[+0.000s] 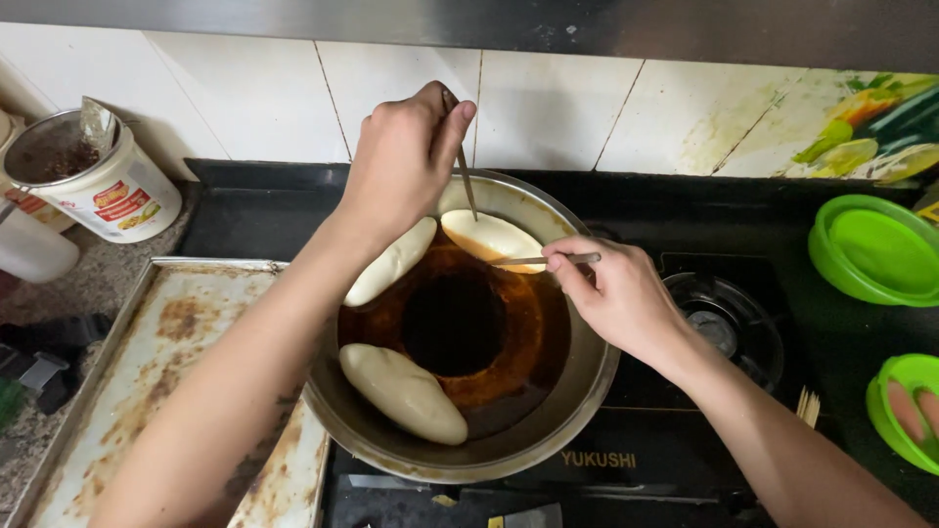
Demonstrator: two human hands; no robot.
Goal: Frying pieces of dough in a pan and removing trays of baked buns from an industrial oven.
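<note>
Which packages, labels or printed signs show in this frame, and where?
White plastic tub: far left on the counter, round, red and yellow label, strainer on top.
Stove front marking: pale lettering on the black edge below the wok.
Printed wall tile: upper right, green and yellow vegetable picture.
</note>
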